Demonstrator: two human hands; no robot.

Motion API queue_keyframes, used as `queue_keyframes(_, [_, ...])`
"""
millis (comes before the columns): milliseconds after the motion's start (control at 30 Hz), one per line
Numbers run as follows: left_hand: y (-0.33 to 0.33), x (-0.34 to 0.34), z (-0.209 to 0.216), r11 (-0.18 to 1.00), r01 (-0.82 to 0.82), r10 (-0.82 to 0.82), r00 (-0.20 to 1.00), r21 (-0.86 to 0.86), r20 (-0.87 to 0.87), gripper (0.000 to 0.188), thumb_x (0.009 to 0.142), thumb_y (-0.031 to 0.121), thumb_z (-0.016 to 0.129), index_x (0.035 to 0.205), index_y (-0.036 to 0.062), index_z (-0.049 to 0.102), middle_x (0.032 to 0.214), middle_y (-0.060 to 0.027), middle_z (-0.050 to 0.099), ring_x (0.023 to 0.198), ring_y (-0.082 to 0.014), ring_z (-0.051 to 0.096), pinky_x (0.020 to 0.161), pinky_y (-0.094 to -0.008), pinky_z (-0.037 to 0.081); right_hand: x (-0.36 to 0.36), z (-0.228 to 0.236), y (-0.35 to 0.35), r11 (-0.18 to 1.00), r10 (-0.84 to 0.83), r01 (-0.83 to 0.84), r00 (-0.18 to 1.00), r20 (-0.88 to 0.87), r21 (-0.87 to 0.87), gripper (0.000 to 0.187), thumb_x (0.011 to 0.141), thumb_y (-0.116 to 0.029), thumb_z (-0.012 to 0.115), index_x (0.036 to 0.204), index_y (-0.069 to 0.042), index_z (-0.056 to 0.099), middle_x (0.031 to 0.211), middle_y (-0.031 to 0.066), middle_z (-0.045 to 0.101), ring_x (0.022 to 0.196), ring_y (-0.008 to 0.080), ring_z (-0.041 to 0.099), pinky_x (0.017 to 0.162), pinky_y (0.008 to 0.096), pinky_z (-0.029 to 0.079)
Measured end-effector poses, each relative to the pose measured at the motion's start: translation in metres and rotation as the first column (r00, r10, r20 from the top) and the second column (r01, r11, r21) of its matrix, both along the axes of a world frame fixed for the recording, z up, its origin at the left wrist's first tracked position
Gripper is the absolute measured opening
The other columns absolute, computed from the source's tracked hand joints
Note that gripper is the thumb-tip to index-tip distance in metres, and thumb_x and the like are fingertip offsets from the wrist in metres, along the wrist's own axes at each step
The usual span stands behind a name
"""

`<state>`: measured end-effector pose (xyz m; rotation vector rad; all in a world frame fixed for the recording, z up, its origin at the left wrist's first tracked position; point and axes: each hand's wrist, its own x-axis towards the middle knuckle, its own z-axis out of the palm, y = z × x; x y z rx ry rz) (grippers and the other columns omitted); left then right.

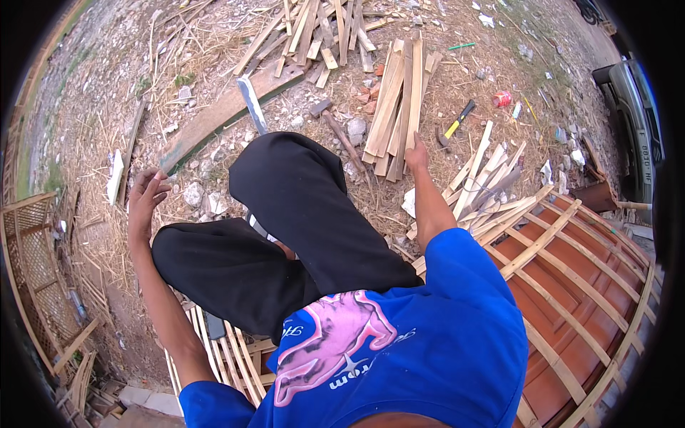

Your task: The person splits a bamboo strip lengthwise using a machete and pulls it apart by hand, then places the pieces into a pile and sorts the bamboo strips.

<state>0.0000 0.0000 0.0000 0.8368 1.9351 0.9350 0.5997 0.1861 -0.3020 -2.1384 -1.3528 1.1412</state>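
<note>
My right hand [416, 155] is closed around the near end of a long pale wooden slat [416, 85]. That slat lies along the right side of a stack of similar slats [389, 107] on the ground. Out to the left, my left hand [148, 194] has its fingers loosely bent and apart, with nothing visible in it. Its fingertips are close to the near end of a wide, weathered plank [221, 114]; whether they touch it I cannot tell. A hand saw's blade [251, 103] leans across the plank just beyond my raised knee.
A wooden-handled hammer [337, 132] lies left of the stack, a yellow-and-black hammer [457, 125] to its right. More slats [314, 32] are heaped at the far side. Slatted lattice [564, 242] over reddish-brown panels is at right, and another lattice panel [36, 271] at left. Stones and straw litter the ground.
</note>
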Motion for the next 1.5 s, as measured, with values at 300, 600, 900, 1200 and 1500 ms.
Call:
queue_keyframes(300, [-0.011,-0.009,-0.004,1.0,0.006,-0.006,1.0,0.023,0.0,0.032,0.094,0.03,0.06,0.117,0.0087,0.058,0.104,-0.0034,0.064,0.087,-0.011,0.061,0.08,-0.027,0.048,-0.077,0.054,-0.03,0.822,0.258,-0.306,0.952,0.164,0.481,0.036,0.078,-0.007,0.058,0.114,-0.004,0.06,0.114,0.0185,0.058,0.111,0.0362,0.053,0.098,0.0421,0.041])
queue_keyframes(600, [-0.015,-0.014,-0.012,0.927,0.294,-0.374,0.778,-0.233,-0.505,0.029,0.09,0.029,0.063,0.105,0.0044,0.062,0.095,-0.0135,0.066,0.09,-0.0282,0.063,0.079,-0.0395,0.049,-0.19,0.209,0.05,0.81,0.327,-0.086,0.887,-0.326,0.58,0.035,0.083,-0.003,0.055,0.118,0.001,0.055,0.114,0.0129,0.059,0.105,0.0241,0.058,0.092,0.0372,0.046])
queue_keyframes(900, [-0.032,-0.01,0.007,0.9,0.269,-0.42,0.744,-0.343,-0.52,0.031,0.09,0.029,0.062,0.107,0.0036,0.06,0.096,-0.0156,0.067,0.09,-0.0323,0.064,0.081,-0.0409,0.049,-0.263,0.521,-0.09,-0.548,0.775,-0.494,0.005,0.632,0.675,0.014,0.067,0.003,0.061,0.079,-0.004,0.062,0.088,0.0079,0.065,0.081,0.0252,0.064,0.068,0.0343,0.049])
queue_keyframes(1200, [-0.017,0.011,0.03,0.913,0.327,-0.408,0.757,-0.244,-0.51,0.029,0.088,0.026,0.063,0.107,0.0036,0.06,0.094,-0.015,0.068,0.085,-0.0331,0.064,0.075,-0.0418,0.049,-0.265,0.534,-0.123,-0.672,0.725,-0.365,-0.148,0.673,0.644,0.012,0.067,-0.006,0.062,0.079,-0.004,0.06,0.081,0.0089,0.062,0.077,0.0267,0.063,0.065,0.0382,0.049])
queue_keyframes(1500, [-0.035,0.056,0.081,0.889,0.353,-0.456,0.717,-0.29,-0.526,0.034,0.088,0.029,0.064,0.11,0.004,0.059,0.1,-0.0169,0.065,0.091,-0.0342,0.062,0.079,-0.0419,0.049,-0.285,0.547,-0.124,-0.583,0.812,-0.25,-0.139,0.567,0.773,0.017,0.067,-0.016,0.063,0.079,-0.004,0.059,0.073,0.0099,0.059,0.073,0.0282,0.062,0.062,0.0421,0.049])
